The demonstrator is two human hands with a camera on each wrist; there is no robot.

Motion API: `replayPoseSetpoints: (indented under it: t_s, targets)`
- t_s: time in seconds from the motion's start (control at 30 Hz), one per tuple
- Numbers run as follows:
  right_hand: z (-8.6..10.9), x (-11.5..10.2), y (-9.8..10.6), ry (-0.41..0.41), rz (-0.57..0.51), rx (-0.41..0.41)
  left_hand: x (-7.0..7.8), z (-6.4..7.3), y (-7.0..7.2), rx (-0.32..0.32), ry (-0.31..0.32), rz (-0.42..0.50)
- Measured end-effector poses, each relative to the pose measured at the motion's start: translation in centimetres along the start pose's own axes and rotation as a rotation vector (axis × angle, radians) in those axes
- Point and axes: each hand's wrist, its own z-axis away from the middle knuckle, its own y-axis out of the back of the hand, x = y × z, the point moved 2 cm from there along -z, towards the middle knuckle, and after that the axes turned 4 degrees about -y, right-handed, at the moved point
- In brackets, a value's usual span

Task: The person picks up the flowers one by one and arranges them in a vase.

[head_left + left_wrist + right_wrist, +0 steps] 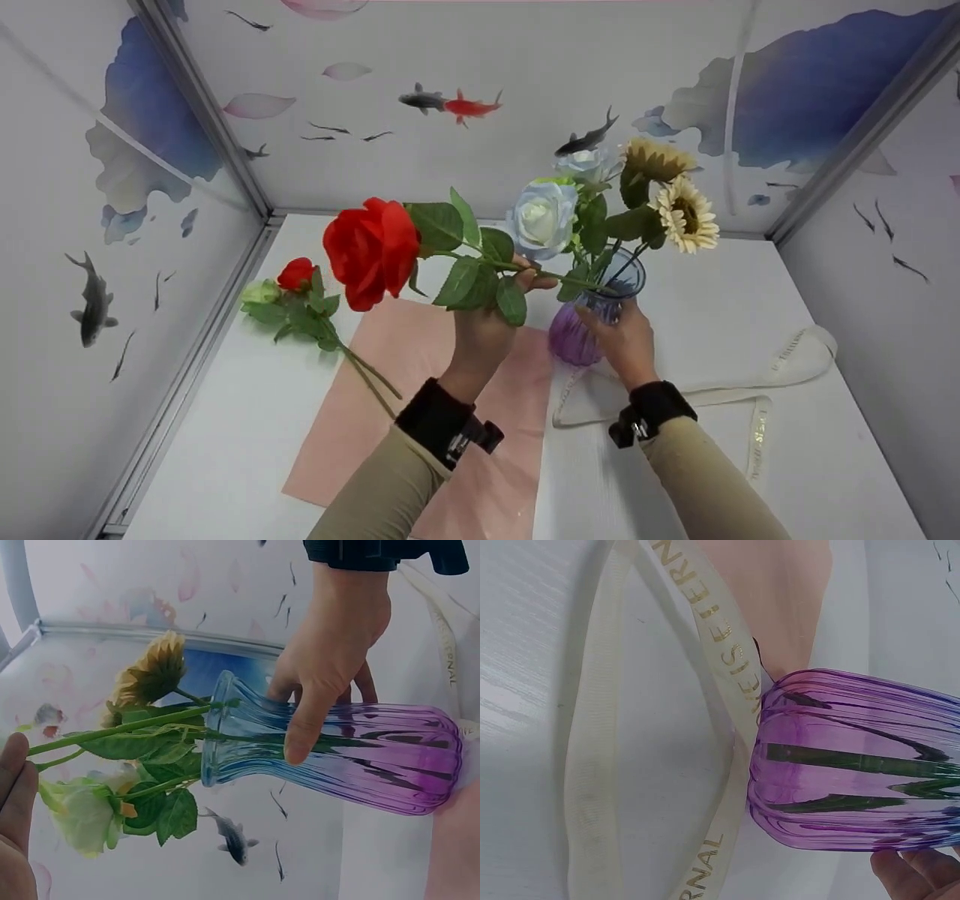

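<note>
My left hand (484, 337) pinches the green stem of a large red rose (371, 255), whose bloom leans out to the left. The stem's lower end reaches the mouth of a ribbed glass vase (576, 337), blue at the top and purple below. My right hand (630, 341) grips the vase around its neck, thumb in front, as the left wrist view also shows. In the vase stand pale blue roses (544, 217) and cream sunflowers (684, 215). Green stems (855, 761) show through the purple glass in the right wrist view.
A small red rose (296, 274) and a pale green flower (260, 291) lie at the left on the white table. A pink sheet (375, 435) lies under my left arm. Cream lettered ribbon (757, 382) loops at the right and beside the vase base.
</note>
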Motion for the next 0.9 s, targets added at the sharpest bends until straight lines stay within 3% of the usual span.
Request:
replayPoseSetpoints:
  t_s: [0.17,0.4,0.63,0.77,0.9]
  targets:
    - [0.1,0.0,0.0,-0.007,0.0,0.007,-1.8,0.7,0.3,0.032,0.11,-0.062]
    - [0.1,-0.2,0.0,-0.004,0.005,0.014,-2.5,0.8,0.3,0.092,0.222,-0.101]
    - [0.1,-0.2,0.0,0.021,0.011,0.033,-3.4,0.4,0.2,0.152,0.26,-0.161]
    - [0.1,-0.2,0.0,0.037,0.0,0.037,-4.9,0.2,0.5,0.14,0.269,-0.232]
    - [0.1,-0.1,-0.1,0.039,-0.002,0.03,-5.9,-0.1,0.5,0.1,0.27,-0.358]
